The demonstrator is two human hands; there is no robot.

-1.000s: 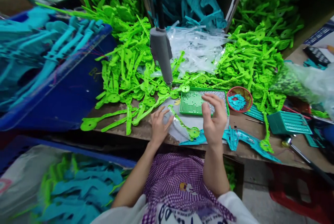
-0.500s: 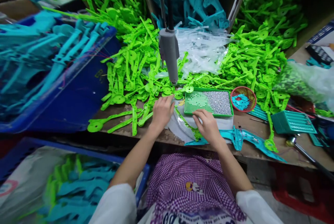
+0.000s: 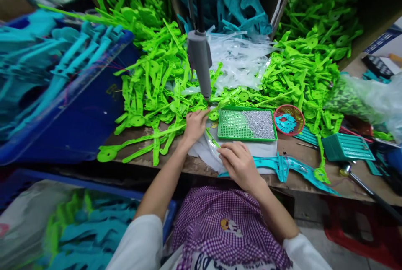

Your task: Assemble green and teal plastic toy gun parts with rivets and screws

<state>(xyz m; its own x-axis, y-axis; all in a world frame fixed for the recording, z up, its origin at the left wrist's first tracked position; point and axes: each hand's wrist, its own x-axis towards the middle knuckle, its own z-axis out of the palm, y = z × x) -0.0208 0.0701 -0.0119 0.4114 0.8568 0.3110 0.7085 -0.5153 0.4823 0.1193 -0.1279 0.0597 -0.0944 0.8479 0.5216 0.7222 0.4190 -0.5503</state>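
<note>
My left hand [image 3: 195, 127] is closed, its fingertips at the end of a lime-green plastic part [image 3: 221, 103] beside the pile, just below the tip of a hanging grey electric screwdriver [image 3: 201, 64]. My right hand [image 3: 239, 164] is closed, fingers pinched at the lower end of a narrow green plastic strip [image 3: 212, 138]. This strip lies along a clear curved plastic piece [image 3: 208, 147] on white paper. Under and beyond the right hand stretches a long turquoise plastic frame [image 3: 281, 165]; the hand hides part of it.
A green tray [image 3: 248, 139] of small silver screws and a red basket [image 3: 302, 124] of turquoise bits stand behind. Lime-green parts [image 3: 150, 77] and clear strips [image 3: 238, 58] are heaped at the back. A blue bin [image 3: 103, 89] is left; a hammer [image 3: 361, 182] lies right.
My right hand has moved left and down, and its fingers have come together over the green strip. My left hand stays near the screwdriver tip. The view has shifted slightly.
</note>
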